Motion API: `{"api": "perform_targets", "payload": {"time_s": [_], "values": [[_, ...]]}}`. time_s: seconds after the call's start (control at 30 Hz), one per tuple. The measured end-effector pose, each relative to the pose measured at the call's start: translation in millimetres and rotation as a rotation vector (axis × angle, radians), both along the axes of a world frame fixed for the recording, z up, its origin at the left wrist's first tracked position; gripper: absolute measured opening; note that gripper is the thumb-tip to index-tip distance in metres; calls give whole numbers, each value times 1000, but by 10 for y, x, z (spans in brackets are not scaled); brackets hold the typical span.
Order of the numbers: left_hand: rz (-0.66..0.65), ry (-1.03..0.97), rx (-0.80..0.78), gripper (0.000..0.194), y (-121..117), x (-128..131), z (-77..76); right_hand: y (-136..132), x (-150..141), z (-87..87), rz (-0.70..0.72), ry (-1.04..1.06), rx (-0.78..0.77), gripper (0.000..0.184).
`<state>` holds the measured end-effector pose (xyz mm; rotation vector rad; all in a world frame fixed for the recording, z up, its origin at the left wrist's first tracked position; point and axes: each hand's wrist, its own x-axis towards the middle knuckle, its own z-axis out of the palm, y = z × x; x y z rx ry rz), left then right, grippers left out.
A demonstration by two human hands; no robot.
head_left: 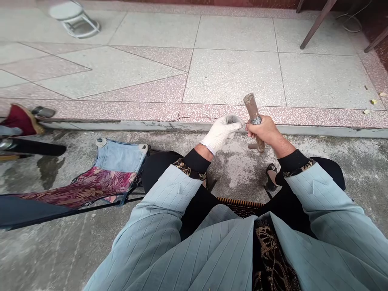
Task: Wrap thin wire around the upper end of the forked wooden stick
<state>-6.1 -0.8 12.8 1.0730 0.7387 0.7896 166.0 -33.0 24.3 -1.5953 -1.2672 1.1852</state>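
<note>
In the head view, my right hand [264, 130] is bare and wrapped round a brown cylindrical tool [251, 106], held tilted with its flat round end up and away from me. Silvery wire [256, 120] is wound round its middle, just above my thumb. Below my fist the tool continues to a short side peg [252, 146]. A white knitted glove covers my left hand [222, 131]. Its thumb and fingers are pinched together close to my right fingertips; whatever lies between them is too small to make out.
A raised terrazzo step [151, 126] runs across in front of me. To the left stands a folding chair [106, 178] with patterned fabric, and a red shoe [22, 117] beside a metal cup [43, 111]. A white stool [74, 18] is farther back; dark wooden legs [317, 24] stand behind right.
</note>
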Motion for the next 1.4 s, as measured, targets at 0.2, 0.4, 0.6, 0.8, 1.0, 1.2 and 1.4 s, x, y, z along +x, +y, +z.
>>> {"api": "perform_targets", "payload": {"time_s": [0.2,0.4,0.6,0.8,1.0,1.2,1.4], "values": [[93,28,84,23,1,25,-30,-6,-91,34,-174,327,-182,16],[152,114,194,13,19,32,-42,-29,-69,24,-164,450,-315,15],[182,76,271,12,19,42,-58,-57,-118,24,-105,556,-534,19],[109,-55,118,30,-13,67,-44,-99,-133,38,17,699,-564,27],[45,-68,53,45,8,22,8,-114,-110,-7,68,755,-506,25],[4,-35,56,43,45,-18,8,-112,-89,-94,58,563,-345,16],[34,14,53,31,48,-70,90,-120,29,-93,168,362,-168,33]]}}
